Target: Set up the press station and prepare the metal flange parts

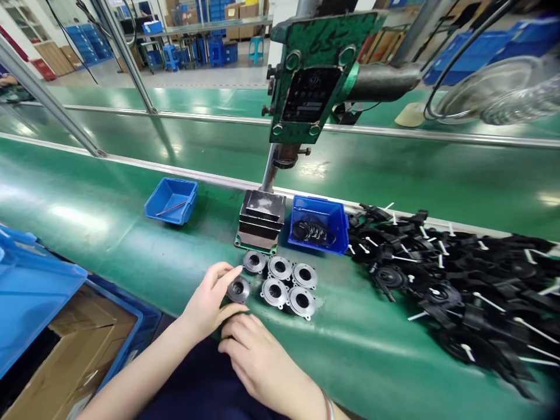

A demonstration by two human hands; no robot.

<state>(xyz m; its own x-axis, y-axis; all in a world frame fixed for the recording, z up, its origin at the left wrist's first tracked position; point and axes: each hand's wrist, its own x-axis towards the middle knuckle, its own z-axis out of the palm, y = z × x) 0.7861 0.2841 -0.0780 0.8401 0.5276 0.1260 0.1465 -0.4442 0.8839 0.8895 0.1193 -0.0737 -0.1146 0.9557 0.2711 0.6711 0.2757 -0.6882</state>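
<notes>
Round grey metal housings with centre holes sit grouped on the green bench. My left hand (210,300) has its thumb and fingers around the leftmost housing (238,289), at the near left of the group. Close by, my right hand (256,349) is closed with its fingers curled under; whatever it may hold is hidden. To the right of the held piece stand other housings, among them a front right one (301,301) and a back left one (254,262). Behind them is the black metal block (263,213) of a green bench press (308,81).
A blue bin (318,205) right of the block holds black rings. Another blue bin (171,198) at left contains a thin rod. Black plastic parts with white ties (433,291) are piled at right. A cardboard box (83,344) lies in a blue crate at lower left.
</notes>
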